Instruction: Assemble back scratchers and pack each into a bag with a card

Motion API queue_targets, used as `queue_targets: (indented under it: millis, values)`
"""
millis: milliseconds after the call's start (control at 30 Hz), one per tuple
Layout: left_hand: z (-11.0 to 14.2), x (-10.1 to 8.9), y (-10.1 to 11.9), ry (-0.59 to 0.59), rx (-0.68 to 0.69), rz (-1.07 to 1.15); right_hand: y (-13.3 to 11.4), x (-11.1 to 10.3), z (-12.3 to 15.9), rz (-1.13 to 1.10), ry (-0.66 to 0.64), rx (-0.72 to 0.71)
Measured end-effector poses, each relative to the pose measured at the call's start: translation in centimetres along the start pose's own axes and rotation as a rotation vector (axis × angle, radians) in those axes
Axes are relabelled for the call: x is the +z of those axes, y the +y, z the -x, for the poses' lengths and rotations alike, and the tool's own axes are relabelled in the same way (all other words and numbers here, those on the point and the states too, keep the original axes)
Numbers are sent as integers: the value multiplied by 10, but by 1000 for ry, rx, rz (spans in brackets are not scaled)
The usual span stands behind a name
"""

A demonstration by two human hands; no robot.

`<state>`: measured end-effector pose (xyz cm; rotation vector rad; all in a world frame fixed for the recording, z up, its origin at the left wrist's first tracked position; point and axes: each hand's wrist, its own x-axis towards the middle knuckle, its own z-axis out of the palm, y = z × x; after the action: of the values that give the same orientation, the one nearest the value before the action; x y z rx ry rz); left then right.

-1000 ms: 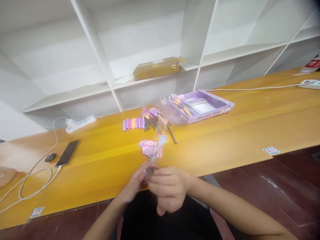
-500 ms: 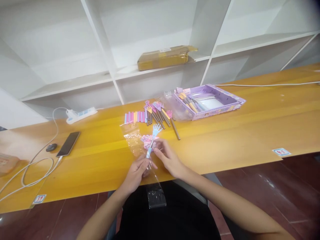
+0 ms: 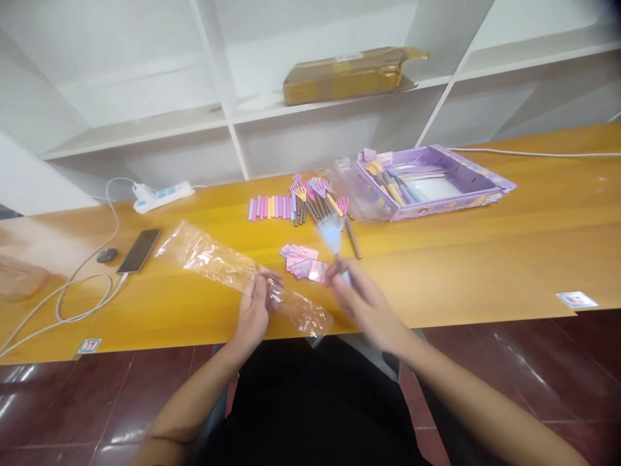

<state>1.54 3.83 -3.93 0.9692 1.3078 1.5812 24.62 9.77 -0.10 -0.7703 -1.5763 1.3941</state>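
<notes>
My left hand is closed on a long clear plastic bag, which stretches out to both sides of it above the table's front edge. In my right hand, blurred by motion, is a light blue back scratcher with its claw end pointing away from me. Between and beyond the hands lie several small pink and purple cards. Behind them is a pile of back scratchers with coloured claws and dark metal rods. A row of coloured handle sleeves lies just left of that pile.
A purple tray-like box holding more scratchers stands at the back right, clear plastic beside it. A phone, a black mouse-like object, cables and a power strip occupy the left. A taped carton sits on the shelf.
My hands have moved apart. The blue back scratcher has gone right, out of the clear bag, in my right hand; the bag stays in my left. The view has shifted slightly.
</notes>
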Motion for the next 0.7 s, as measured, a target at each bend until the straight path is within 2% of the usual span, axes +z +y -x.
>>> queue_targets:
  millis: [67, 100, 200, 267, 333, 367, 433, 500, 600, 700]
  values:
    - [0, 0, 0, -4, -9, 60, 3, 4, 13, 117, -189, 8]
    - [1, 0, 0, -5, -9, 79, 6, 7, 18, 153, -231, 11]
    - [0, -1, 2, -27, -23, 110, 19, 15, 20, 165, -161, 62]
    - [0, -1, 3, -159, -75, 75, 26, 17, 15, 125, -80, 86]
    - [0, -1, 5, -300, -129, -23, 30, 15, 11, 118, -55, 61]
    - [0, -1, 5, -330, -143, -79, 32, 13, 10, 136, -51, 31]
    - [0, -1, 4, -281, -140, -139, 34, 6, 9, 180, -26, -41]
    - [-1, -2, 2, -172, -122, -115, 36, -4, 11, 240, -11, -120]
    - [-3, -2, 1, -37, -93, 0, 40, -21, 12, 463, -95, -291]
    - [-5, 0, 4, 31, -42, 99, 43, -32, 10, 682, -146, -437]
